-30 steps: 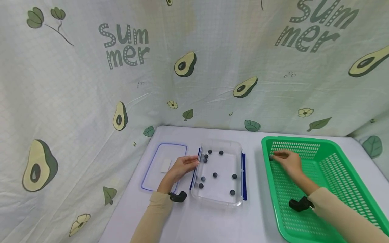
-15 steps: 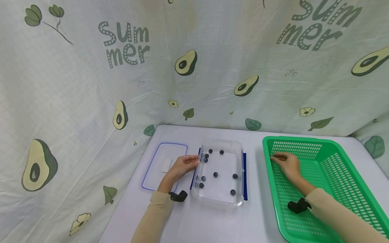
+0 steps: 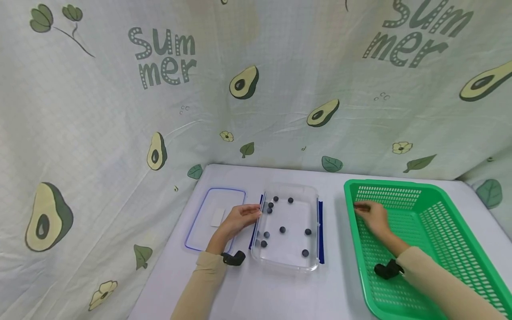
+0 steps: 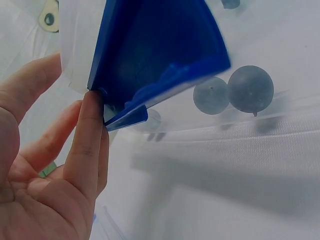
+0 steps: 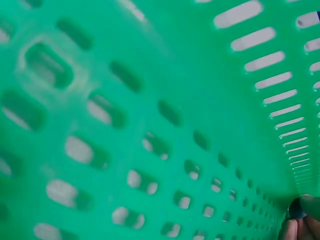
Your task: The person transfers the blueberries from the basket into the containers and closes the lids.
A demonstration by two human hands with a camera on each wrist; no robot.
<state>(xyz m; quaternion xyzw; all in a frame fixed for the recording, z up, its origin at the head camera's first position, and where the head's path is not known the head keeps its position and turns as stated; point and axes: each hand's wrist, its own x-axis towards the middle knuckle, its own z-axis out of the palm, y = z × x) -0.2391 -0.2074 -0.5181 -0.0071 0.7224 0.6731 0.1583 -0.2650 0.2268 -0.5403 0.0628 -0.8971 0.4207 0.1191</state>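
My left hand (image 3: 240, 221) is at the left side of a clear plastic box (image 3: 295, 215). In the left wrist view its straight fingers (image 4: 86, 145) touch the blue latch flap (image 4: 160, 45) of that box. Several small dark balls (image 3: 282, 230) lie scattered in the box; one (image 4: 251, 89) shows a small nub through the wall. My right hand (image 3: 373, 216) reaches inside the green basket (image 3: 357, 262), along its left wall. There the right wrist view shows a dark ball (image 5: 296, 208) pinched between thumb and fingers, mostly hidden by them.
A clear lid with a blue rim (image 3: 196, 222) lies flat on the white table (image 3: 260, 293), left of the box. A second blue latch flap (image 3: 322, 233) hangs open on the box's right side. Behind the table hangs a printed curtain (image 3: 280, 89).
My right hand has shifted slightly left and down along the basket's left wall; the ball seen at its fingertips earlier is now hidden in the head view. My left hand stays in place.
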